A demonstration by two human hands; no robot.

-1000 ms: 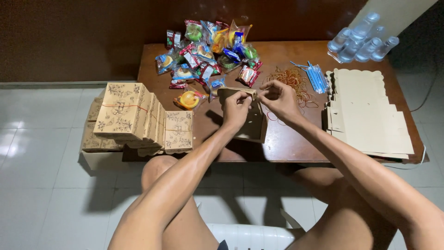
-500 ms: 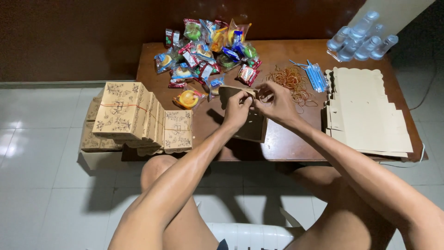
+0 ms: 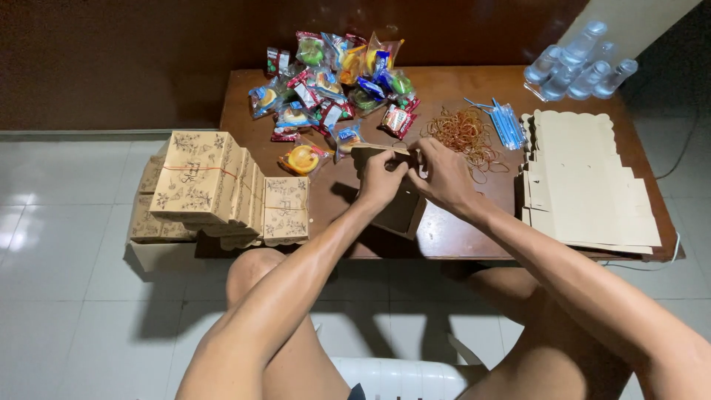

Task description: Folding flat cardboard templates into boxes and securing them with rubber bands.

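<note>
Wooden table [image 3: 459, 237] | box [image 3: 396, 211] held at centre, flap pinched by left hand [image 3: 381, 178] and right hand [image 3: 444, 176] | bands [image 3: 463, 133] at 1 o'clock | flap best tucked squarely, corners aligned.

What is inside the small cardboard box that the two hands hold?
The small cardboard box shows only a dark interior; no contents are visible. The left hand and right hand cover its top flaps, so the upper part is hidden.

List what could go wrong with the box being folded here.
Both hands, left and right, pinch the half-folded box by its top flap, so the flap may tear or crease. The box sits near the table edge and could slip off. The loose rubber bands nearby could snag.
</note>
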